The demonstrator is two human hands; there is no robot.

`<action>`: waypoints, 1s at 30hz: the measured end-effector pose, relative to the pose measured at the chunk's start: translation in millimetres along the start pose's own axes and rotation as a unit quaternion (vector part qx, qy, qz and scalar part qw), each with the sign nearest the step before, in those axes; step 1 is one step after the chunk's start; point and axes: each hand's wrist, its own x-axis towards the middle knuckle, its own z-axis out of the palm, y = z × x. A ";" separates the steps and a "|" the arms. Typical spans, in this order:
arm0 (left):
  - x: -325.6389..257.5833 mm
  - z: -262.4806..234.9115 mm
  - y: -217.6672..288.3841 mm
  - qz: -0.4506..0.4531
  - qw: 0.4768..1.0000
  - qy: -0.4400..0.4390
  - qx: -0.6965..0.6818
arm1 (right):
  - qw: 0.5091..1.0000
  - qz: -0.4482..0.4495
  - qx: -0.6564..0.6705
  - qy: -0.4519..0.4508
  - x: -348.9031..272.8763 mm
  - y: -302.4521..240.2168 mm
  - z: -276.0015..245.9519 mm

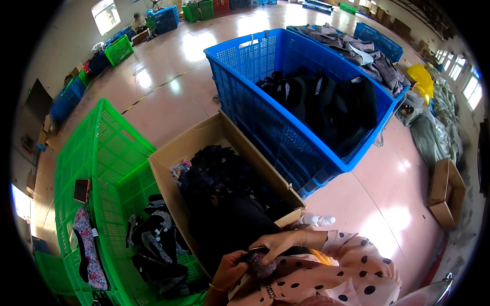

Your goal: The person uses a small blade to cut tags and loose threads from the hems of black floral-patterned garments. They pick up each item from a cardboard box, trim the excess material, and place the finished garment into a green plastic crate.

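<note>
Close to my body, my left hand (229,269) and my right hand (277,245) are closed on a small grey-purple patterned fabric piece (262,267) with a dark edge. The fingers pinch that edge from both sides, hiding part of it. Just beyond my hands, an open cardboard box (173,153) holds a heap of dark cloth pieces (219,173), with black fabric draped at its near end. To the left, a green plastic crate (76,168) contains several black and floral sewn pieces (158,237). One long floral piece (91,250) hangs over its rim, beside a phone (81,190).
A large blue crate (286,137) with black garments (321,102) stands beyond the box. Behind it, another crate carries grey patterned pieces (352,46). A clear plastic bottle (316,220) lies near my right arm. Further right are grey bags (434,135) and an empty carton (446,194).
</note>
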 end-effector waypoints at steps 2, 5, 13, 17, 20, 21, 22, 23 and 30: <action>-2.7 -10.6 -4.0 -0.021 1.000 -0.001 -0.018 | 0.995 0.036 0.092 0.016 2.3 -3.1 12.9; -7.7 -30.9 -14.3 -0.047 0.998 -0.031 0.025 | 0.987 0.048 0.142 0.053 8.7 10.4 25.1; -23.2 -17.1 3.1 -0.089 0.954 -0.107 0.266 | 0.977 0.017 -0.176 0.116 27.9 12.2 33.8; -20.8 -19.1 -0.6 -0.096 0.973 -0.101 0.186 | 0.953 -0.002 -0.276 0.124 37.2 6.0 31.3; -19.0 -16.9 3.5 -0.115 0.982 -0.096 0.113 | 0.943 -0.006 -0.308 0.125 39.1 11.9 27.0; -18.8 -15.9 4.4 -0.123 0.983 -0.095 0.093 | 0.941 -0.009 -0.313 0.125 38.8 13.4 26.3; -19.0 -16.1 3.3 -0.131 0.982 -0.094 0.101 | 0.939 -0.003 -0.321 0.122 38.6 11.0 27.0; -19.0 -16.7 1.5 -0.140 0.980 -0.093 0.108 | 0.937 0.003 -0.329 0.119 38.2 7.0 29.1; -22.2 -9.9 26.8 -0.140 0.987 -0.053 0.049 | 0.982 0.047 -0.183 0.010 34.8 -10.9 2.9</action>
